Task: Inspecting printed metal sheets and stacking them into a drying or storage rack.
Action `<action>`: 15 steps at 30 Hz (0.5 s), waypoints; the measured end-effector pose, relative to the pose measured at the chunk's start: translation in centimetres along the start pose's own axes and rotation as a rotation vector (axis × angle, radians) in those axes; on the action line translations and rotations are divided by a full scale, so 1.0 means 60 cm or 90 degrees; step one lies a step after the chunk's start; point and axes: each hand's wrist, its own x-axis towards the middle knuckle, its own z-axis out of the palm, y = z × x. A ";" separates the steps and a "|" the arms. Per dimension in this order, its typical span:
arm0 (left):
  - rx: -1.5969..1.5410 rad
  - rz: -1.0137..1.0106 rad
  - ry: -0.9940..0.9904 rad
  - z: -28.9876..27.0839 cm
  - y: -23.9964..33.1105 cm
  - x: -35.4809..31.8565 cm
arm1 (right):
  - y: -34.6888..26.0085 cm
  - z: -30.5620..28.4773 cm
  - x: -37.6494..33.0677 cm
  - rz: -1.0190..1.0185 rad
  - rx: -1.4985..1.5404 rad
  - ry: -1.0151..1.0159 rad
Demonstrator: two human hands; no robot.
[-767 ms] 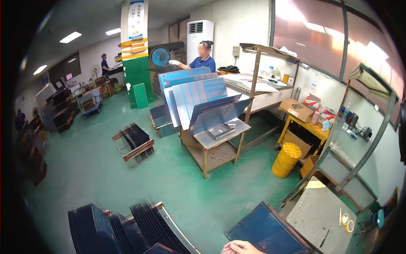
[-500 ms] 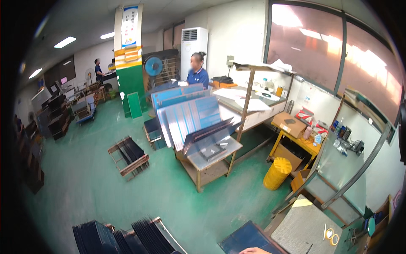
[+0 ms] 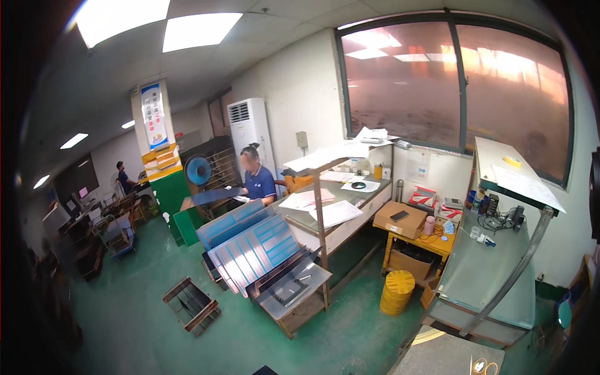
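Observation:
Neither my left hand nor my right hand shows at this moment. Nearest to me, at the lower edge, is a grey-topped table [image 3: 431,356] with tape rolls [image 3: 480,366] on it. Further off, blue-and-white striped panels [image 3: 253,250] lean in a slanted stack against a low metal bench [image 3: 312,284]. A dark flat object [image 3: 290,292] lies on that bench's top. What my hands hold, if anything, is out of sight.
A person in a blue shirt [image 3: 259,184] sits behind the panels. On the green floor stand a wooden rack [image 3: 190,304] and a yellow bin [image 3: 397,292]. A glass-topped table [image 3: 494,269] with a metal post is at the right, beside a yellow cart [image 3: 431,244].
My view has tilted upward, so more ceiling and window show. The hand at the lower edge, the blue panel beside it and most of the dark racked panels have left the picture.

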 end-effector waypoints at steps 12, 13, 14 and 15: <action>-0.141 0.030 0.088 0.076 0.094 0.109 | -0.120 0.065 -0.079 0.038 0.072 -0.064; -0.161 0.029 0.089 0.069 0.094 0.114 | -0.116 0.059 -0.093 0.083 0.081 -0.043; -0.158 0.024 0.094 0.065 0.090 0.118 | -0.116 0.056 -0.099 0.076 0.079 -0.045; -0.152 0.031 0.096 0.063 0.088 0.124 | -0.116 0.054 -0.107 0.007 -0.045 -0.035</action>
